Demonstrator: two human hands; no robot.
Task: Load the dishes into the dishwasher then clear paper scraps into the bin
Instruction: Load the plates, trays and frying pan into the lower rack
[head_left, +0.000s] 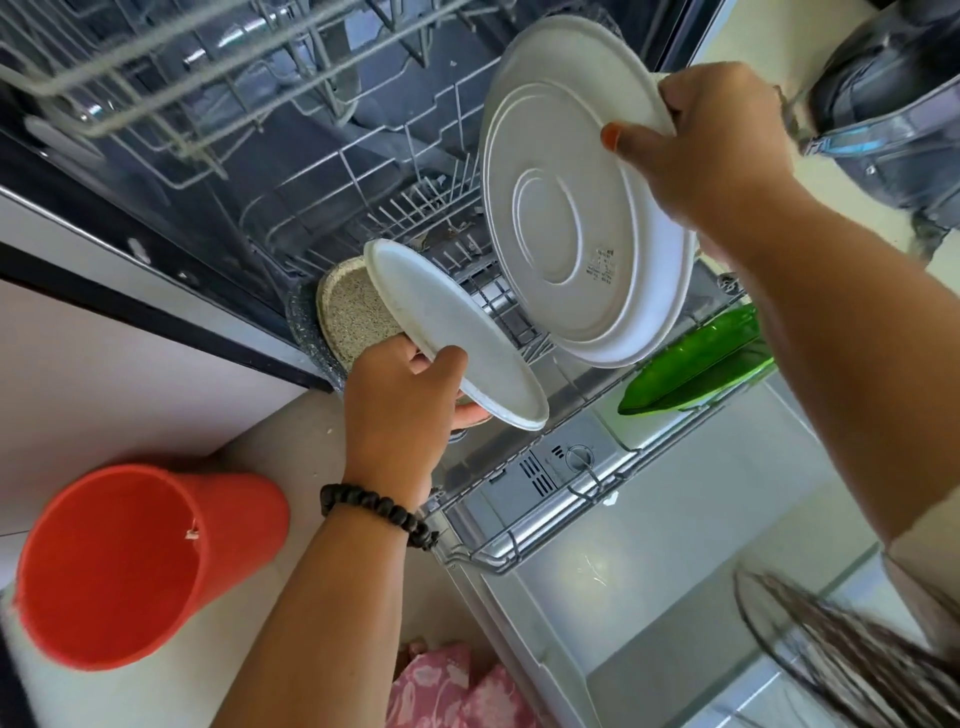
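1. Nearest the camera, a pink patterned cloth (447, 686) shows at the bottom edge, and a blurred dark wire object (852, 654) sits at lower right.
2. On the floor at left stands a red bin (130, 566), its mouth tilted toward the camera, a small scrap on its inner wall.
3. Beside the bin, the dishwasher door (649, 597) lies open and flat, with the lower rack (498, 556) pulled out over it.
4. The left hand (405, 405), a dark bead bracelet (374, 512) on its wrist, grips a white plate (457, 332) by its near rim, thumb on top; the plate is tilted over the rack's left side.
5. Just behind that plate, a speckled plate (348, 312) stands on edge in the rack.
6. A green dish (696, 358) leans at the rack's right side.
7. Farther on, the right hand (711, 145) pinches the upper rim of a big white plate (582, 218), held upright above the rack with its underside facing the camera.
8. Highest in view, the upper rack (171, 73) juts out above.
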